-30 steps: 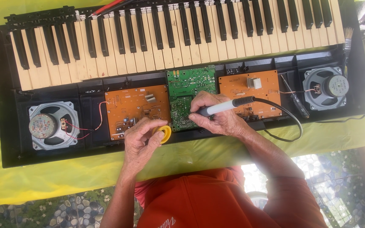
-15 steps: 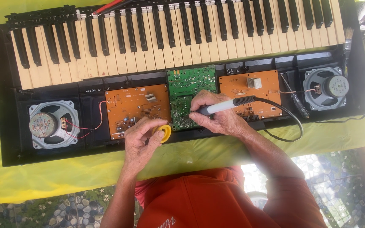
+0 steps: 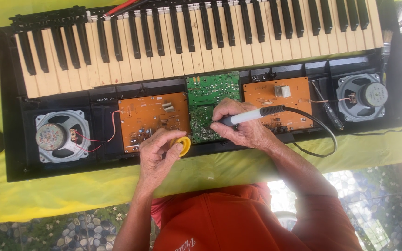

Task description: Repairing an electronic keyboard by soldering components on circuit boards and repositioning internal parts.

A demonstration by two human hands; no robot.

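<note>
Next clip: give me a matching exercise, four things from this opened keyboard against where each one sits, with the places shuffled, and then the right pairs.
Things:
1. green circuit board
2. yellow spool
3. soldering iron
4. screwdriver

Places:
A. in the right hand
B. lying between the right orange board and the right speaker
C. in the left hand
D. in the middle, between the two orange boards

Pairs: 1-D, 2-C, 3-A, 4-B
</note>
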